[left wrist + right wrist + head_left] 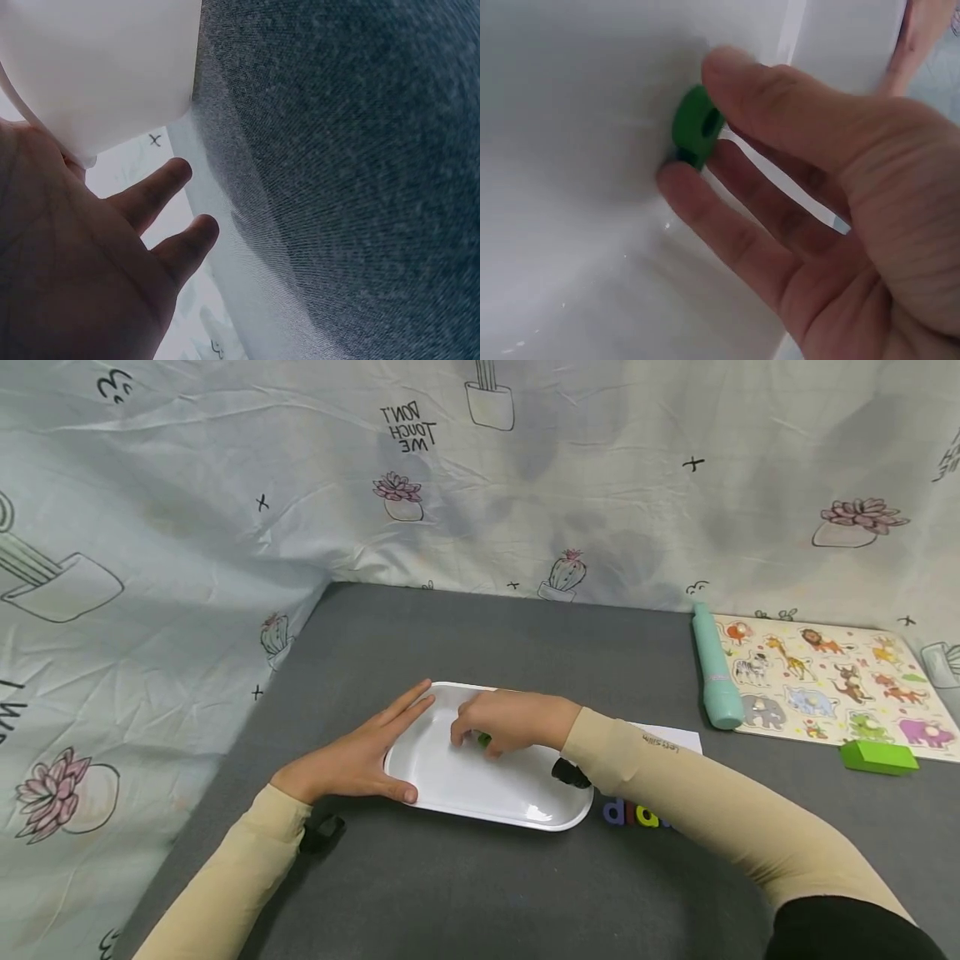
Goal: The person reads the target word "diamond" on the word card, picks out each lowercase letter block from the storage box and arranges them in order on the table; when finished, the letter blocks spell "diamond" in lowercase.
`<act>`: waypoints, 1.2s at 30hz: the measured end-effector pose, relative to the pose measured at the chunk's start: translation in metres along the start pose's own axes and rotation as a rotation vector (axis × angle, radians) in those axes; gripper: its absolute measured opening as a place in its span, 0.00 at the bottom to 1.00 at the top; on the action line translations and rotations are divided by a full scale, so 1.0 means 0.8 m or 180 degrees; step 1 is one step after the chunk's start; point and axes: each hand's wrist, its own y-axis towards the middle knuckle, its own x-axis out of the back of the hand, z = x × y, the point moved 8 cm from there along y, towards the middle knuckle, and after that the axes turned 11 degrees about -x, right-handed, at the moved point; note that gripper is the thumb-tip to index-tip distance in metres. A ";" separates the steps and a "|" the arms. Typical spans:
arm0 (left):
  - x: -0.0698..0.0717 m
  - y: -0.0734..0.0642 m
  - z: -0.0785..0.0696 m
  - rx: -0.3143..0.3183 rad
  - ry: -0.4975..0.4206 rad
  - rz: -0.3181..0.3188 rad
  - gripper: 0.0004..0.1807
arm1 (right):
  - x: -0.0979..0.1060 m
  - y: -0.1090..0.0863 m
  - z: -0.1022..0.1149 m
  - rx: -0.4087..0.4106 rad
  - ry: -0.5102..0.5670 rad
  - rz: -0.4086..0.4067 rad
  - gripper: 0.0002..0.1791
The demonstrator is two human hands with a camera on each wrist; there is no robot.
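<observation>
A white oval-ended tray (480, 789) lies on the dark grey tabletop. At its left end my left hand (348, 767) rests against the rim, fingers stretched along the far side and thumb on the near side. From the left wrist view, two fingers (154, 193) extend straight outside the tray wall (112, 82). My right hand (525, 720) reaches down into the tray and pinches a small green letter (692, 124) between thumb and fingertips, close to the tray floor. Fingers partly cover the letter, so I cannot tell which one it is.
Right of the tray lie a purple letter d (613, 812) and a yellow letter (647, 817), with others behind my right forearm. Beyond are white paper (678, 737), a teal tube-shaped case (716, 677), an animal puzzle board (817, 656) and a green block (879, 757).
</observation>
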 end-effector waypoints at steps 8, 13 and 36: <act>0.000 0.000 0.000 -0.0012 0.0022 -0.0005 0.70 | -0.005 0.004 0.012 0.0232 -0.0402 -0.0305 0.21; -0.002 -0.001 0.001 -0.0021 0.0015 -0.0015 0.70 | 0.002 -0.003 0.014 0.0202 -0.0094 -0.0291 0.19; 0.000 -0.001 -0.002 0.0007 0.0060 -0.0050 0.70 | 0.092 -0.228 -0.027 0.0214 0.0765 -0.1293 0.21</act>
